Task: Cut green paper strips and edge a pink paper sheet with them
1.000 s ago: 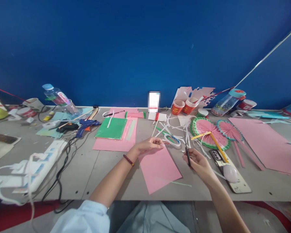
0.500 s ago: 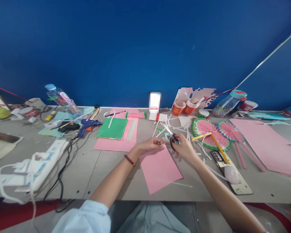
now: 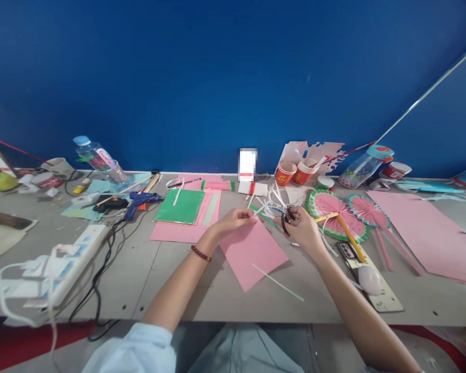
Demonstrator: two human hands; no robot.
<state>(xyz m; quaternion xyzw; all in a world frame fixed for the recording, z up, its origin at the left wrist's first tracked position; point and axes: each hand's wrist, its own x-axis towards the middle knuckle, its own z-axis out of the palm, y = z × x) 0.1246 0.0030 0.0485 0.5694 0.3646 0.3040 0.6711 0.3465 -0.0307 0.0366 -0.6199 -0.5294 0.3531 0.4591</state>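
My left hand (image 3: 235, 218) pinches the far corner of a pink paper sheet (image 3: 252, 251) and lifts that end a little off the grey table (image 3: 166, 274). My right hand (image 3: 303, 228) is closed on small black-handled scissors (image 3: 286, 217), held just right of the sheet's corner. A roll of tape (image 3: 274, 211) and white paper strips (image 3: 272, 199) lie just beyond both hands. A thin white strip (image 3: 277, 282) rests by the sheet's near edge.
Watermelon paper fans (image 3: 334, 212), a phone (image 3: 347, 250) and a ruler lie to the right, with a large pink sheet (image 3: 431, 233) further right. Green and pink paper (image 3: 182, 207), a glue gun (image 3: 140, 199), a power strip (image 3: 62, 259) and cables sit left. Paper cups (image 3: 295, 171) stand at the back.
My right hand brought the scissors from the right in toward the pink sheet's far corner. My left hand raised and turned the sheet slightly.
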